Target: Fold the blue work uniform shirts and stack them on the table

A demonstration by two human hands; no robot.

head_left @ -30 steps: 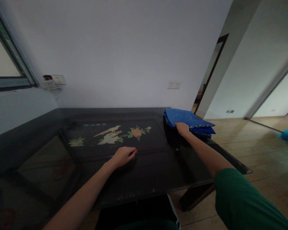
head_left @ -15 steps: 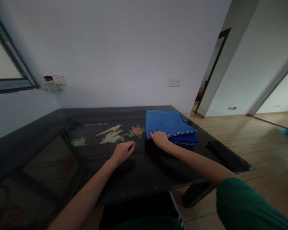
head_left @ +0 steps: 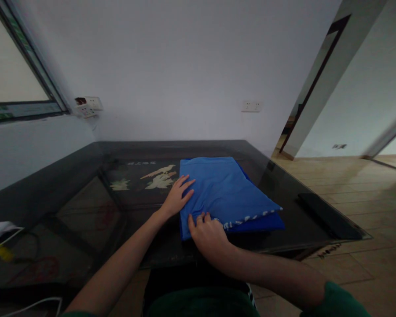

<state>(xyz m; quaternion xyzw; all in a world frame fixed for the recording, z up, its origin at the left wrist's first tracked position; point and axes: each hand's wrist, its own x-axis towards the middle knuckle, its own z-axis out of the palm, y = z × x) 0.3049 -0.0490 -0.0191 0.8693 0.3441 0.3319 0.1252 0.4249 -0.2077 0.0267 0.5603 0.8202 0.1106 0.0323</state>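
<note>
A folded light-blue cloth (head_left: 218, 185) lies over darker blue cloth (head_left: 267, 223) on the dark glossy table (head_left: 267, 176). White marks run along the light-blue cloth's lower right edge. My left hand (head_left: 178, 196) rests with spread fingers at the left edge of the cloth. At the near left corner, my right hand (head_left: 211, 237) lies on the cloth, its fingertips bent against small wrinkles. Whether those fingertips pinch any fabric is hard to tell.
A flat black object (head_left: 328, 215) lies near the table's right edge. White and yellow items with a cable (head_left: 5, 253) are at the far left. A wall (head_left: 185, 75) stands behind the table.
The blue cloth has come nearer to me and lies wider. My left hand has moved forward onto its left edge and opened. My right hand has moved nearer along with the cloth.
</note>
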